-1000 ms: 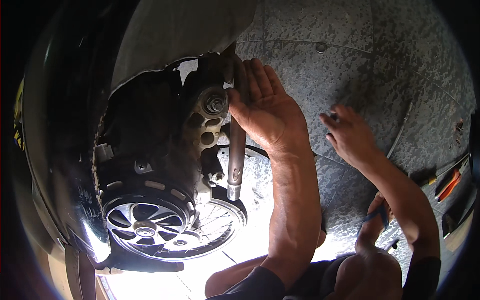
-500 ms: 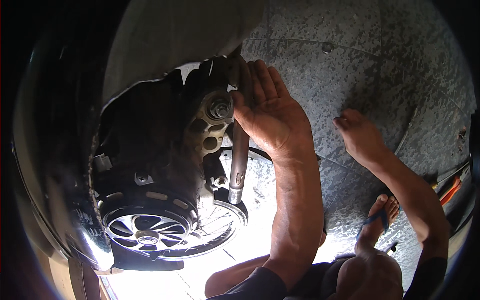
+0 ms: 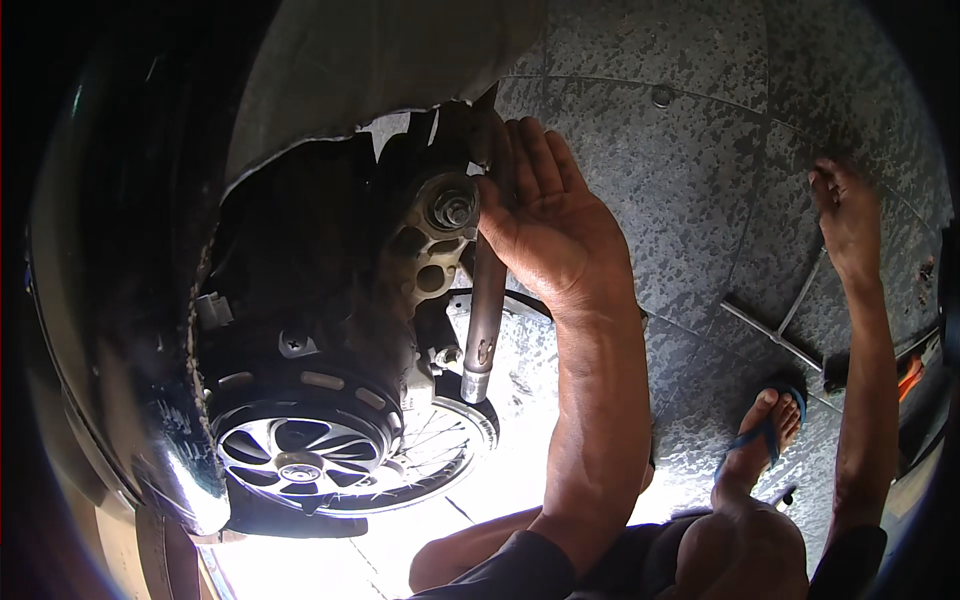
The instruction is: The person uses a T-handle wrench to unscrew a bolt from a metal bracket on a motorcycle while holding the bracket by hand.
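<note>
My left hand (image 3: 565,235) is raised palm up beside the engine of a motorcycle or scooter. Its fingers are stretched out along the right side of a bare metal tube (image 3: 487,320), and the thumb lies by a large bolt end with a nut (image 3: 453,208) on a pierced bracket (image 3: 433,278). Out to the right, my right hand (image 3: 848,215) is over the floor with its fingers curled together; whatever is in them, if anything, is hidden. Close below it lies a T-handle wrench (image 3: 782,332), partly behind my wrist.
A round finned cover (image 3: 300,472) sits low on the engine, with a spoked wheel (image 3: 450,450) behind it. Dark body panels (image 3: 130,300) curve along the left. An orange-handled tool (image 3: 910,378) lies at far right, past my sandalled foot (image 3: 765,435).
My right hand has swung right and farther out, away from the engine, uncovering more of the T-handle wrench. My left hand keeps its place by the tube; the view has shifted slightly.
</note>
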### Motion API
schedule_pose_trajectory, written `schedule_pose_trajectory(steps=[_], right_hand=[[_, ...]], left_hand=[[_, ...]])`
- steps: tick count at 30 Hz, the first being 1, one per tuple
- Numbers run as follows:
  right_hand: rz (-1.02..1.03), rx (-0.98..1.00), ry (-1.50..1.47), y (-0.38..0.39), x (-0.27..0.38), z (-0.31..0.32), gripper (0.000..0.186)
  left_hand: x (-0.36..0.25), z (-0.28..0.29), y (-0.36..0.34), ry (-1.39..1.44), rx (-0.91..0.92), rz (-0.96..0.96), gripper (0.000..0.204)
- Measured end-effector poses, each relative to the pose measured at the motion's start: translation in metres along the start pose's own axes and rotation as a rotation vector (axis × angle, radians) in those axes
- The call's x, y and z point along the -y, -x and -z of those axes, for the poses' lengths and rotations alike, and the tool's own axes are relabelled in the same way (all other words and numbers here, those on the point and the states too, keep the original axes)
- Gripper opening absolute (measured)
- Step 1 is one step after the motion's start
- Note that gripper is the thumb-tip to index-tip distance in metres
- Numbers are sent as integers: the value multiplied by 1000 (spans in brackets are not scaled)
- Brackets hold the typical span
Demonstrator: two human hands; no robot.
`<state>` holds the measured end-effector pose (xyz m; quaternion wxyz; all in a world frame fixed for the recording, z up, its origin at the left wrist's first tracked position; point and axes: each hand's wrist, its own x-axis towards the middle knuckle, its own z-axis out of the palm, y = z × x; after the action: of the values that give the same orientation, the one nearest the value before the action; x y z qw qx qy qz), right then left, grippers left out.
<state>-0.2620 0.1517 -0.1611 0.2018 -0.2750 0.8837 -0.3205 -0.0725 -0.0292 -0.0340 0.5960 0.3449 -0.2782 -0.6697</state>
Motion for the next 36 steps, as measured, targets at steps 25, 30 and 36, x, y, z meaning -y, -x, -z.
schedule_pose_trajectory(steps=[25, 30, 36], right_hand=[[-107, 50, -38, 47, -20, 10, 7], [-60, 34, 22, 58, -11, -3, 9], [-134, 91, -86, 80, 10, 8, 11]], left_hand=[[3, -2, 5, 28, -28, 15, 44], [-4, -1, 0, 29, -33, 9, 44], [5, -5, 4, 58, -61, 31, 43]])
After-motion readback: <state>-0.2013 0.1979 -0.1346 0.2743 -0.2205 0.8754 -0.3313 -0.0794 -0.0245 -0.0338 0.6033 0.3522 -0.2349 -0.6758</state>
